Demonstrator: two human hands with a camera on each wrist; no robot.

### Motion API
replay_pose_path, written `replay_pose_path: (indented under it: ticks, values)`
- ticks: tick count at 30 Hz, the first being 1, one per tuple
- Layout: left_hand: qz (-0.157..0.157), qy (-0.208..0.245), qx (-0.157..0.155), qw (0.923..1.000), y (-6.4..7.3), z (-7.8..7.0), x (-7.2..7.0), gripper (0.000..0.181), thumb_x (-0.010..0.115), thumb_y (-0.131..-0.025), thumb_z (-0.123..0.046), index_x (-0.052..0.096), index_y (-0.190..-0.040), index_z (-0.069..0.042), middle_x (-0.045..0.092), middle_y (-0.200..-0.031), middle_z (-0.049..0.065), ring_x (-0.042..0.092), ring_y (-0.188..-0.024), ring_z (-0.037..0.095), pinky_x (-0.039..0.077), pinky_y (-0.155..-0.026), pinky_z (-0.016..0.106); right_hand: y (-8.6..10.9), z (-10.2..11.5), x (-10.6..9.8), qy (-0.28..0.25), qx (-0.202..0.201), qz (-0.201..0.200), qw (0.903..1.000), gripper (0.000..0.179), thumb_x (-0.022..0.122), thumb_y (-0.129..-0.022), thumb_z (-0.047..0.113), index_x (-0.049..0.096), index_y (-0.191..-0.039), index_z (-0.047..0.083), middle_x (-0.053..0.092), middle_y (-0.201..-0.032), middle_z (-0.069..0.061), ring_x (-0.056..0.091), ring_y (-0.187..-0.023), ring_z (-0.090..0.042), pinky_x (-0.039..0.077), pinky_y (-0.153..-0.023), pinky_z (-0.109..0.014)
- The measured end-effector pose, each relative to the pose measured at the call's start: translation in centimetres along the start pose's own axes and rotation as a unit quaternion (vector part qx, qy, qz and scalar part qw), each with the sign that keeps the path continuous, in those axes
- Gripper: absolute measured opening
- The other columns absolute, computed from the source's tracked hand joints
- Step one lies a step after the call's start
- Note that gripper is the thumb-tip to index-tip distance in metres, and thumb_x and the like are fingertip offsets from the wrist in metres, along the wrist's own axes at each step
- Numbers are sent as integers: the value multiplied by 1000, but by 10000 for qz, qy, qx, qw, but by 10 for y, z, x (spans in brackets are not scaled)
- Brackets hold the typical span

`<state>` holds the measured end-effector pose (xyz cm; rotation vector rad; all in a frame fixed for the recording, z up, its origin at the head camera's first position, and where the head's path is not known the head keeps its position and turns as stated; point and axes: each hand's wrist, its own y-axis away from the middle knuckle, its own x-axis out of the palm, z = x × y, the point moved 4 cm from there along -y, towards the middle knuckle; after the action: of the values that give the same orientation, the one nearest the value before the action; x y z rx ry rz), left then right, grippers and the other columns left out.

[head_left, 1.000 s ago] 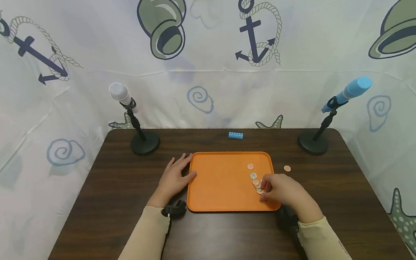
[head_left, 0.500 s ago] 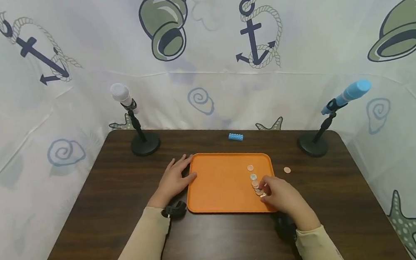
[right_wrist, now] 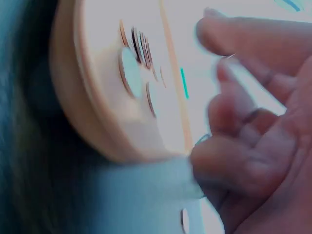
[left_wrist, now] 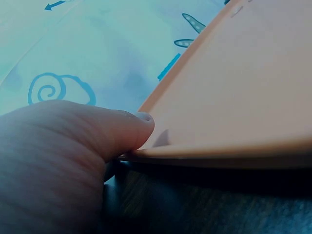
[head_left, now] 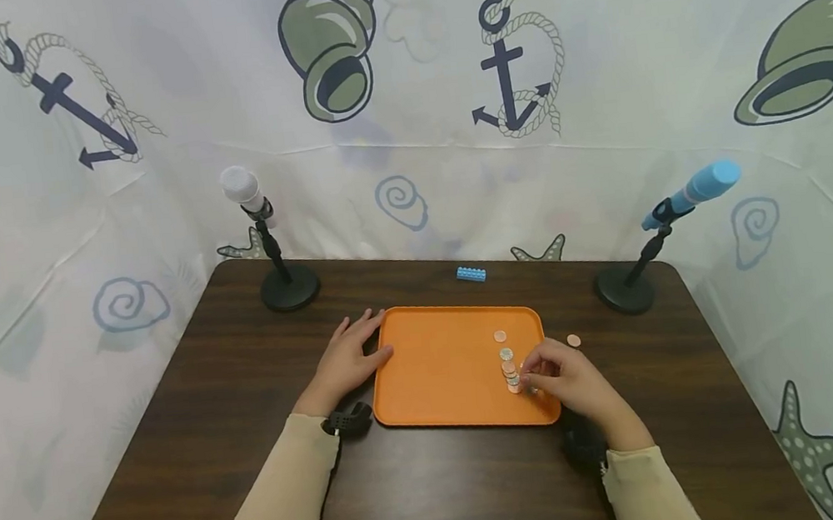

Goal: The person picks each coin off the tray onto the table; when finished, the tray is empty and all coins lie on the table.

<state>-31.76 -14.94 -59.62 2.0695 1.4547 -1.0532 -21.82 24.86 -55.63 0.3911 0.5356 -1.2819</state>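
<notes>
An orange tray (head_left: 435, 375) lies on the dark wooden table. My left hand (head_left: 347, 367) rests at its left edge, fingers spread and thumb over the rim; the left wrist view shows this thumb (left_wrist: 129, 127) at the tray's corner. Over the tray's right side, my right hand (head_left: 569, 379) has its thumb and forefinger close together. A thin bright edge, seemingly a coin (right_wrist: 230, 56), shows between their tips. Beside them is an overlapping row of coins (head_left: 510, 372). A large silvery coin (right_wrist: 130, 73) stands out in the right wrist view.
One copper coin (head_left: 500, 336) lies apart on the tray; another copper coin (head_left: 574, 340) is on the table to its right. Behind the tray is a blue toy brick (head_left: 471, 274). A white microphone (head_left: 242, 189) and a blue microphone (head_left: 703, 186) stand on black stands at the back corners.
My right hand has shifted slightly up and away from the row, and its fingers have moved among the coins. The row looks more closely lined up. My left hand stays put.
</notes>
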Motion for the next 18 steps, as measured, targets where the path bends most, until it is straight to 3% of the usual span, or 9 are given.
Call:
replay_pose_path:
  ticks: [2, 6, 8, 11, 14, 18]
  values:
    - [-22, 17, 14, 10000, 0, 0, -1, 74, 71, -106, -44, 42, -170, -20, 42, -175, 3, 32, -168, 26, 6, -141, 56, -1, -4, -11, -165, -237, -238, 9993, 7, 82, -99, 22, 79, -105, 19, 67, -93, -6, 57, -77, -20, 53, -63, -26]
    - [15, -6, 38, 10000, 2, 1, -2, 74, 71, -106, -42, 43, -170, -18, 43, -175, 4, 32, -168, 26, 7, -141, 56, 1, -23, -35, -710, -215, -1098, 9912, 14, 76, -104, 21, 76, -114, 11, 72, -95, -13, 62, -71, -20, 55, -59, -25]
    - [35, -44, 49, 10000, 3, 1, -2, 73, 72, -106, -42, 43, -169, -18, 43, -175, 3, 32, -168, 26, 7, -141, 56, 3, -36, -44, -1298, -31, -1623, 9782, 19, 74, -106, 18, 73, -119, 4, 73, -98, -17, 63, -69, -20, 53, -54, -25]
    - [13, -59, 93, 9999, 3, -1, -4, 73, 73, -106, -40, 43, -169, -18, 44, -175, 3, 33, -167, 26, 8, -141, 56, 5, -54, -54, -2394, 108, -2303, 9432, 25, 73, -105, 12, 67, -121, -7, 74, -99, -16, 63, -67, -20, 47, -48, -25]
    - [-21, -50, 122, 9999, 3, -3, -4, 74, 73, -106, -40, 43, -170, -18, 44, -175, 4, 33, -167, 27, 8, -141, 57, 3, -67, -61, -3002, 95, -2778, 9125, 26, 75, -103, 7, 66, -118, -11, 73, -94, -9, 61, -63, -17, 43, -46, -25]
    - [-60, -54, 137, 9999, 2, -5, -5, 74, 73, -105, -39, 43, -169, -16, 44, -174, 6, 34, -167, 29, 9, -140, 59, 1, -80, -67, -2901, 444, -3141, 9029, 27, 78, -100, 6, 68, -122, -7, 73, -88, -1, 59, -59, -13, 43, -44, -22]
